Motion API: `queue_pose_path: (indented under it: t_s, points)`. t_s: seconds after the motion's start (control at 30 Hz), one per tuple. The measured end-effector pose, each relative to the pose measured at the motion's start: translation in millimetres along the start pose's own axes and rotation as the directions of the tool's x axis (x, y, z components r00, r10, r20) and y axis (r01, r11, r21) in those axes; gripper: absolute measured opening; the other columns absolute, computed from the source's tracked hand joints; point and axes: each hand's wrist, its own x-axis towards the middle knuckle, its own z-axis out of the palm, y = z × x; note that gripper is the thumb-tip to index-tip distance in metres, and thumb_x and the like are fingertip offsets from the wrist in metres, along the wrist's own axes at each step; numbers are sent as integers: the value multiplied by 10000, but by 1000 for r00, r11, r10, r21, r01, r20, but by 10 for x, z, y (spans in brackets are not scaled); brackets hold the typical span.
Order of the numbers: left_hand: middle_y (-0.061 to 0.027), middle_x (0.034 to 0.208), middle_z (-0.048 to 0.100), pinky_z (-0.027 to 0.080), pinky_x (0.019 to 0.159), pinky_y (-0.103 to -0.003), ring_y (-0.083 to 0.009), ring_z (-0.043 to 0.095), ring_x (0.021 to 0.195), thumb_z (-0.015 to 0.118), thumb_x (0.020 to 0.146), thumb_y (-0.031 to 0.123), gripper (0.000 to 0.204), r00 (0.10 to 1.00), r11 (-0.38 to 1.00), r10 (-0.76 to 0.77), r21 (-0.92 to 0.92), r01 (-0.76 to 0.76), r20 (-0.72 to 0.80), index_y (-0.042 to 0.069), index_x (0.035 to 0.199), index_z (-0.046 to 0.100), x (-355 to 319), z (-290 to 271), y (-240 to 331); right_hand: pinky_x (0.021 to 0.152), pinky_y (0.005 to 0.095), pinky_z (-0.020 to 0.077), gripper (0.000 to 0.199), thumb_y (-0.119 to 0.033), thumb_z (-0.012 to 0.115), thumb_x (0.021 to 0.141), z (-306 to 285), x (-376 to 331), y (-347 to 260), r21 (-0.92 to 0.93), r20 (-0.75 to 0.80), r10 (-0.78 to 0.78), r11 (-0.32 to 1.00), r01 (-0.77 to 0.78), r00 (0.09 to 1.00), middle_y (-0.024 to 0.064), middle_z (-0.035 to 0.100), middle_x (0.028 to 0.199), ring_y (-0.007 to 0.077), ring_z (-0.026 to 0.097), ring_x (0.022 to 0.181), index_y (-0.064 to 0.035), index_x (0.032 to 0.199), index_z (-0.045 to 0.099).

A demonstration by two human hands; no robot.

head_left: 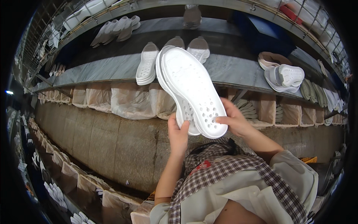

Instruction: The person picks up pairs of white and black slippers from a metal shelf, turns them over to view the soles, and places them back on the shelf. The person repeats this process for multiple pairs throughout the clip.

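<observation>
Two white shoe soles, overlapping, are held up in front of me, their hole-dotted ends toward my body. My left hand (pixel 178 133) grips the near end of the left shoe sole (pixel 186 110), thumb on its face. Around the near end of the right shoe sole (pixel 188 80) my right hand (pixel 235 120) is closed, its thumb by the holes. The right sole lies over part of the left one. Just behind them on the bench, a short stack of white soles (pixel 147 61) stands at left, and another sole (pixel 198 48) lies at right.
A long grey bench (pixel 100 69) runs across ahead. Several white soles (pixel 117 29) sit at its far left. Pinkish and white soles (pixel 281 76) are piled at right, near a dark blue crate (pixel 266 33). Lined bins (pixel 130 99) stand below the bench; more bins (pixel 84 183) line the lower left.
</observation>
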Motion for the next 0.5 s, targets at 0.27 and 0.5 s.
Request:
queue_pose_path:
  t_s: [0.27,0.5]
  points:
    - [-159,1243,493,392,969,-352,-245,489,1136,682,721,27,682,956,929,79,328,-173,283,-27,1321,362,-16,21,-11,963,359,436,734,-113,670,815,-116,-12,110,86,78,90,992,-97,993,154,459,1314,221,492,1182,9,1400,244]
    - [-226,1197,488,404,946,-409,-306,488,1124,807,595,210,832,968,853,105,480,-206,228,-42,1260,374,71,262,166,998,364,395,754,-171,694,817,-231,-48,256,-126,171,37,992,-16,985,150,458,1318,230,457,1213,10,1398,247]
